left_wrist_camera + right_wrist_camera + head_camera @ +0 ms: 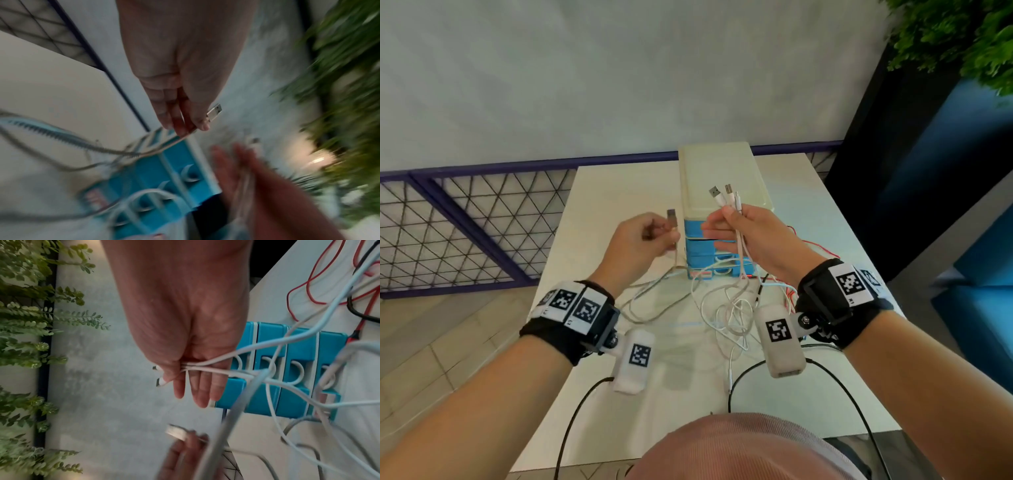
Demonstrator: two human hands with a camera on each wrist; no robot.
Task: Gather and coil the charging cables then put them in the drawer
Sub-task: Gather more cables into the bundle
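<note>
Above the table my left hand (pixel 654 233) pinches one grey cable just below its USB plug (pixel 672 216), which points up; the same plug (pixel 214 112) sticks out past the thumb in the left wrist view. My right hand (pixel 729 226) grips three white cable ends (pixel 726 198) between thumb and forefinger, plugs up, while its other fingers (pixel 203 389) stay straight. Their cords hang down into a loose tangle (pixel 732 315) on the table. Behind both hands stands a small drawer unit (pixel 719 185), cream on top with blue drawer fronts (pixel 267 369), all closed.
Red and black cables (pixel 822 250) lie on the table (pixel 599 198) right of the drawer unit. A mesh fence (pixel 465 233) runs along the left, a grey wall behind. Green plants (pixel 962 37) fill the top right corner. Black wrist-camera leads hang off the table's near edge.
</note>
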